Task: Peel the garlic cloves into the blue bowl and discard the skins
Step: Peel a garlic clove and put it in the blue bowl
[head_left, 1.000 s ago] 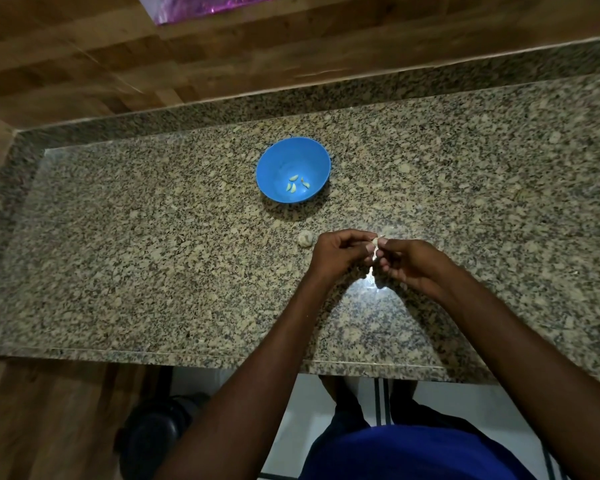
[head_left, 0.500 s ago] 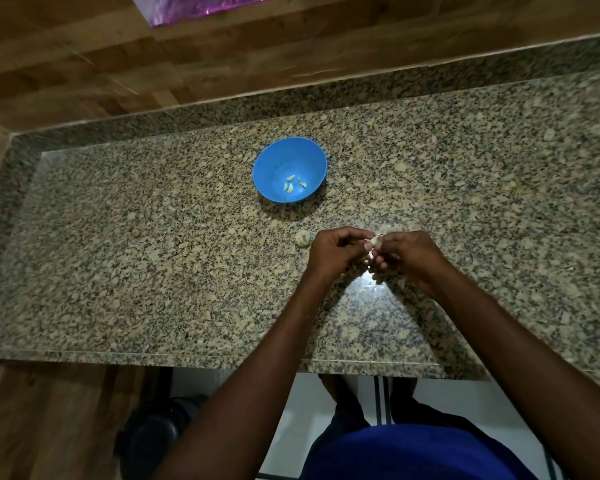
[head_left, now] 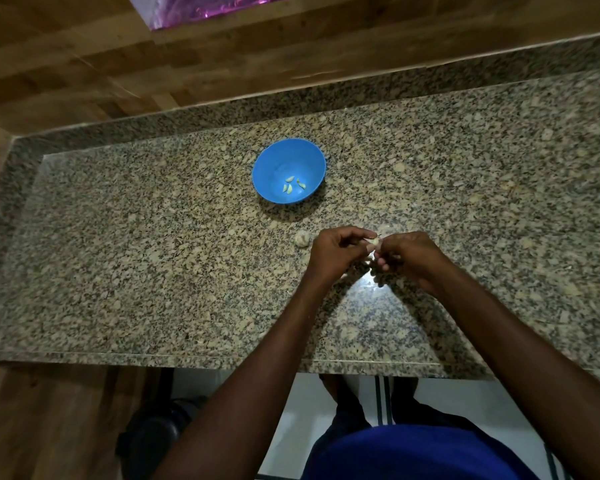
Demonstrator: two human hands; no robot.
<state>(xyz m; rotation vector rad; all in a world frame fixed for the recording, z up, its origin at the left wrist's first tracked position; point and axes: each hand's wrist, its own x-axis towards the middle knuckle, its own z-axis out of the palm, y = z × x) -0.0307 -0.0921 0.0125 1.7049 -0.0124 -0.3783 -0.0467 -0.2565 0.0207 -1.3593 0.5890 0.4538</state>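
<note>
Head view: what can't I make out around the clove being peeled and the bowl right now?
- Garlic clove: mostly hidden by the left hand and right hand; peel progress unclear.
- Pieces in the blue bowl: too small to count surely.
- Pale lump on the counter: too small to identify.

1 head camera looks steeply down, close above the granite counter.

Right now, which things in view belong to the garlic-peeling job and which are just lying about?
In the job:
- garlic clove, pinched between left hand and right hand
- blue bowl, holding peeled cloves
- garlic bulb on the granite counter

Lying about:
- purple foil at the top edge
- dark object on the floor
</note>
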